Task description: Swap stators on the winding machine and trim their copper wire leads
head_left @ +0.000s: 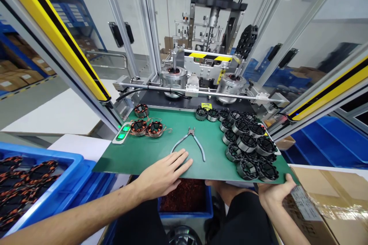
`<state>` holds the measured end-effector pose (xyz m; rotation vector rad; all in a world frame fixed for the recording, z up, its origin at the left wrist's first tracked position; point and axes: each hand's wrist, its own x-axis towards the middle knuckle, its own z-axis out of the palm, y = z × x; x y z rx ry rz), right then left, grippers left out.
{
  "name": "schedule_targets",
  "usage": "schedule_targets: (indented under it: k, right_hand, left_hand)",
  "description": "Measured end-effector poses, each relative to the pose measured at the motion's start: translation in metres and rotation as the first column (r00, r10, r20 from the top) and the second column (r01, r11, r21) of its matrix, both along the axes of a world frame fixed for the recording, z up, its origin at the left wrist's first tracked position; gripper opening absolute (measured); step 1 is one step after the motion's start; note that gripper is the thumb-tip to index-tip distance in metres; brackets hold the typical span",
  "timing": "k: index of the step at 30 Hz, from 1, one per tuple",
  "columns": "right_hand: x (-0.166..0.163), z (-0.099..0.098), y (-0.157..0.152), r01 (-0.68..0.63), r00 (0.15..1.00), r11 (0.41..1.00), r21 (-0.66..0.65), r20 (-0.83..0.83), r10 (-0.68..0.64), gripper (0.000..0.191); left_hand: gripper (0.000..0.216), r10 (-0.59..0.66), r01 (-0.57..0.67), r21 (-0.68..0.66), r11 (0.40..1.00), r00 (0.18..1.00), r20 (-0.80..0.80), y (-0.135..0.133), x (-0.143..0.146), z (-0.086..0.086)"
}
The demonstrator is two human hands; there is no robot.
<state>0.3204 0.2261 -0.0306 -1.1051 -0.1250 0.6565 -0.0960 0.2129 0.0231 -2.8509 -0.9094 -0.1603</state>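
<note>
My left hand (168, 172) lies palm down over the front edge of the green work surface (212, 153), its fingers stretched out. Its fingertips are beside the left handle of the cutting pliers (191, 133); I cannot tell whether they touch. The pliers lie with blue-grey handles spread and jaws pointing away. At the front right corner, my right hand (274, 193) holds the table edge, thumb along the rim and fingers hidden below. Just beyond it several unwound black-and-steel stators (247, 143) are grouped, some stacked. Back left are three copper-wound stators (155, 128) with loose wire ends.
Behind the surface stands a machine with two clear cylindrical fixtures (173, 80) and a metal bar (198, 92). Yellow-black posts (66, 42) flank it. A green-lit button panel (122, 133) is at left. Blue bins (71, 157) hold wound parts; a cardboard box (330, 199) stands right.
</note>
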Motion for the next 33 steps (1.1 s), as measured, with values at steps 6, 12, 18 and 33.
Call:
schedule_targets:
  k: [6, 12, 18, 33]
  right_hand:
    - [0.003, -0.006, 0.000, -0.002, 1.000, 1.000, 0.030, 0.031, 0.001, 0.055]
    - [0.008, -0.015, -0.002, -0.041, 0.998, 0.998, 0.041, 0.056, 0.039, 0.058]
    - [0.005, -0.012, -0.001, -0.029, 0.998, 0.999, 0.034, 0.058, 0.027, 0.057]
    - [0.008, -0.012, 0.000, -0.022, 0.999, 0.999, 0.025, 0.035, 0.021, 0.058]
  left_hand:
    - [0.073, 0.001, 0.000, -0.015, 1.000, 1.000, 0.002, 0.001, -0.002, -0.003]
    - [0.074, 0.000, 0.000, -0.004, 1.000, 1.000, 0.001, 0.000, -0.002, -0.003]
    - [0.074, 0.003, -0.003, -0.006, 1.000, 1.000, -0.004, 0.000, -0.001, -0.003]
    - [0.073, 0.012, -0.012, -0.023, 1.000, 1.000, -0.018, 0.000, -0.001, -0.002]
